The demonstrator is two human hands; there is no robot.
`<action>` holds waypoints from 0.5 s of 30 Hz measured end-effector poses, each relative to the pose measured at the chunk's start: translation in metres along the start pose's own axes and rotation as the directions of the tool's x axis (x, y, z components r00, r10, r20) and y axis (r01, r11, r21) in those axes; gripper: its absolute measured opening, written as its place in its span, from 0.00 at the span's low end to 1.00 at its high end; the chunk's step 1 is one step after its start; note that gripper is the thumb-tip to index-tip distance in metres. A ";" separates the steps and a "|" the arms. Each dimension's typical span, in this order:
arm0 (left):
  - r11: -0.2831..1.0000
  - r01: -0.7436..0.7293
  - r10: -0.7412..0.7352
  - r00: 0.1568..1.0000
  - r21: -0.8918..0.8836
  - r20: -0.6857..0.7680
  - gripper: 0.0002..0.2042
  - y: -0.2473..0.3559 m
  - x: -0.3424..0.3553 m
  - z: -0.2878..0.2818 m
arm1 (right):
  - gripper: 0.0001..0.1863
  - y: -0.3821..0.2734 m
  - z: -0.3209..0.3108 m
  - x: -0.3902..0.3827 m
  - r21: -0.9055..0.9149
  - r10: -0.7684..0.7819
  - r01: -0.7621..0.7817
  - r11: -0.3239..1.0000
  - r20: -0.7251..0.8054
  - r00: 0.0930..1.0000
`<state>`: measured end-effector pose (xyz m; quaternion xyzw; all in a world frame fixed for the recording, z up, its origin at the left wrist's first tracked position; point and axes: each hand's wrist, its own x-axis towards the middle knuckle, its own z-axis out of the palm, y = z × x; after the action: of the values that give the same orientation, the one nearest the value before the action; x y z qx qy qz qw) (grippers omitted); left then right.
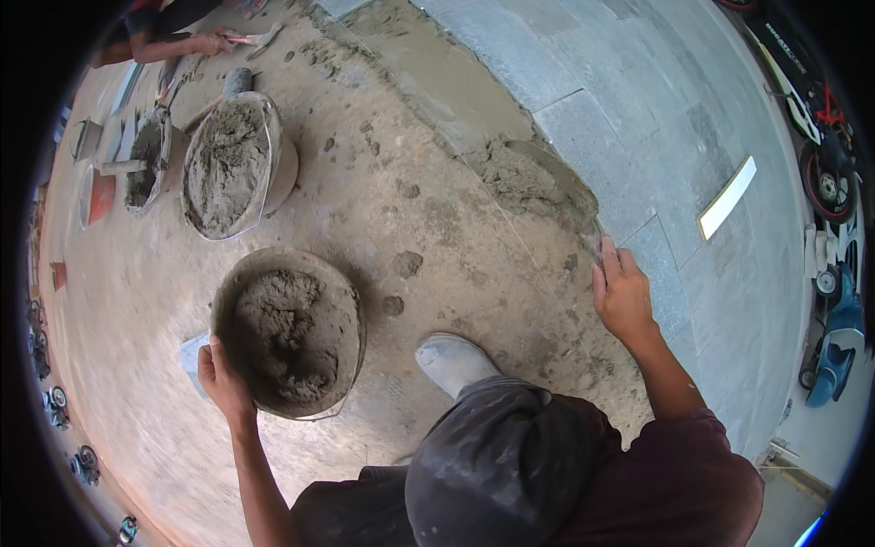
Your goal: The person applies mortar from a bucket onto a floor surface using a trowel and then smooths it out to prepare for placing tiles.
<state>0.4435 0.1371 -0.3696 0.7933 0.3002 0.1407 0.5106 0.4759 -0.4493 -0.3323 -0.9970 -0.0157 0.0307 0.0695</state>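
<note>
Head view: biggest risk I see is the near mortar pan (290, 333) tipping or sliding, since the left hand (221, 378) holds it only by the rim edge and it's loaded with wet mix. Second risk: the mortar heap (521, 179) slumping onto the laid grey slabs (638, 109), as it sits right at their edge. Left hand is clenched on the pan rim, fingers curled over it. Right hand (622, 296) is closed around a trowel handle, I judge; the trowel (563, 182) blade reaches into the heap. A second full pan (228, 166) sits further up the screed floor (410, 228); another person's hand (214, 42) works top-left.
</note>
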 end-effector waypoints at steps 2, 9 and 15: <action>1.000 0.006 -0.006 1.000 -0.015 0.020 0.21 -0.004 0.003 0.001 | 0.28 0.002 0.018 0.001 -0.060 -0.015 0.020 0.998 0.074 0.997; 1.000 0.019 -0.020 1.000 0.024 0.021 0.20 0.000 0.011 0.000 | 0.28 -0.006 0.003 -0.007 -0.009 -0.071 0.071 0.997 -0.010 0.997; 1.000 0.007 -0.008 0.999 0.016 0.040 0.20 0.002 0.007 0.012 | 0.29 0.000 0.026 0.005 -0.073 0.005 0.006 0.997 0.159 0.987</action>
<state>0.4564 0.1321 -0.3739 0.7990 0.2940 0.1205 0.5106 0.4795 -0.4456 -0.3581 -0.9932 -0.0226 0.1094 0.0313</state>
